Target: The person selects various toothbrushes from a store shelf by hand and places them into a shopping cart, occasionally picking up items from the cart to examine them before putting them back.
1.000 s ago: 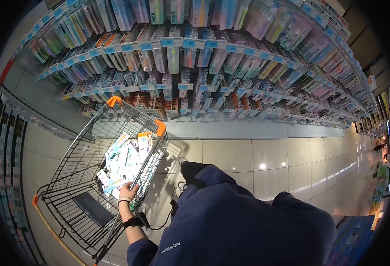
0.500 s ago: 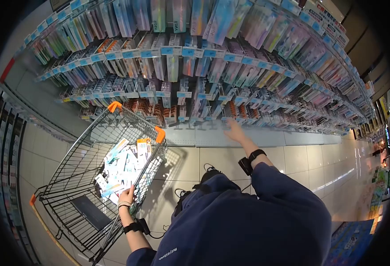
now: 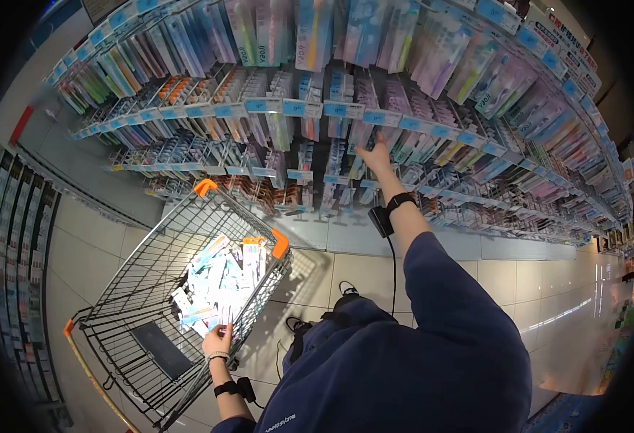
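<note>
Right hand up at the hanging packets, fingers spread open. Left hand rests open on the cart rim beside boxed packs.

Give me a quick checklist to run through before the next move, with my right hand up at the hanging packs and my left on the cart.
1. Right hand at the hanging packs: ok, it is raised to the middle rows.
2. Right hand holding a pack: cannot tell, the fingers are too small to read.
3. Left hand on the cart: ok, it rests at the cart's near side, by the packs in the cart.
4. Room in the cart: ok, the packs fill one part and bare wire shows beside them.
5. Floor between feet and shelf: ok, only tiles show there.
</note>
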`<state>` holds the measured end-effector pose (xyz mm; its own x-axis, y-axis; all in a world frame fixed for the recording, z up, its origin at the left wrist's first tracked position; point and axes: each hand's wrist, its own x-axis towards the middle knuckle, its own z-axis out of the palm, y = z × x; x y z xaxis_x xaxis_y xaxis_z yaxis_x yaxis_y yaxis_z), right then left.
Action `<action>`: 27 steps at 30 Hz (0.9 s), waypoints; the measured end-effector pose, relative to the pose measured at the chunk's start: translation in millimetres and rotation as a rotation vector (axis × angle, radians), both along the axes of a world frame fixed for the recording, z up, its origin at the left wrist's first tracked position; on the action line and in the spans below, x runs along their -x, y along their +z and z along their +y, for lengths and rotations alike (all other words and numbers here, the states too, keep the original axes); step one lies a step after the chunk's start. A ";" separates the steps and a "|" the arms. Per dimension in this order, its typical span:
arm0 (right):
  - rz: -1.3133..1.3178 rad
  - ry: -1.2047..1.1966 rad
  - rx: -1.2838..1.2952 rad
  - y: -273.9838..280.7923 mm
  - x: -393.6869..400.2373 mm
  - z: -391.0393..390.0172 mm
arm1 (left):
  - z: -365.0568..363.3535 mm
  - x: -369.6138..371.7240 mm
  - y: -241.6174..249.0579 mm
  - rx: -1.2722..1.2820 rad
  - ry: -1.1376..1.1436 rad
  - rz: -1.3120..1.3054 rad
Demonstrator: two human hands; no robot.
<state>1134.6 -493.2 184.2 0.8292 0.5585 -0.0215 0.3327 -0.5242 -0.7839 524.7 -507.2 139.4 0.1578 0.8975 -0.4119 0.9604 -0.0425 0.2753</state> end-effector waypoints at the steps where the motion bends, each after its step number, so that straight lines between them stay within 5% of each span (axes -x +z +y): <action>1: -0.078 -0.026 -0.109 -11.7 -15.6 10.9 | -1.5 -3.1 -1.1 -0.010 0.001 0.001; 3: -0.135 -0.090 -0.123 -26.6 -30.6 29.4 | -5.0 -18.7 8.8 -0.041 0.026 -0.008; 5: -0.172 -0.186 -0.555 -43.8 -32.8 41.6 | -7.3 -26.9 8.3 -0.031 0.048 -0.009; 8: -0.144 -0.100 -0.520 -56.1 -13.5 35.7 | -6.8 -35.9 0.6 -0.060 0.045 0.001; 10: -0.398 -0.043 -0.366 -49.0 10.8 27.1 | -5.9 -34.8 -16.4 -0.047 0.040 -0.008; 14: -0.082 0.069 -0.420 -40.6 20.1 25.3 | -8.7 -41.0 -27.8 -0.048 0.068 -0.011; 16: -0.080 -0.059 -0.673 -35.3 12.3 31.8 | -14.4 -48.5 -26.5 -0.070 0.087 -0.015; 19: -0.280 -0.100 -0.685 -48.5 -15.4 53.2 | -21.7 -59.4 -28.9 -0.058 0.111 -0.010; 21: -0.119 0.060 -0.799 -59.4 -37.4 69.9 | -25.4 -65.4 -30.8 -0.084 0.125 0.006; 23: -0.680 0.017 -0.487 -57.4 -45.0 74.2 | -31.9 -75.5 -24.5 -0.084 0.129 0.007; 27: -0.283 -0.028 -0.508 -57.5 -41.3 69.7 | -45.1 -89.3 -23.0 -0.103 0.131 0.031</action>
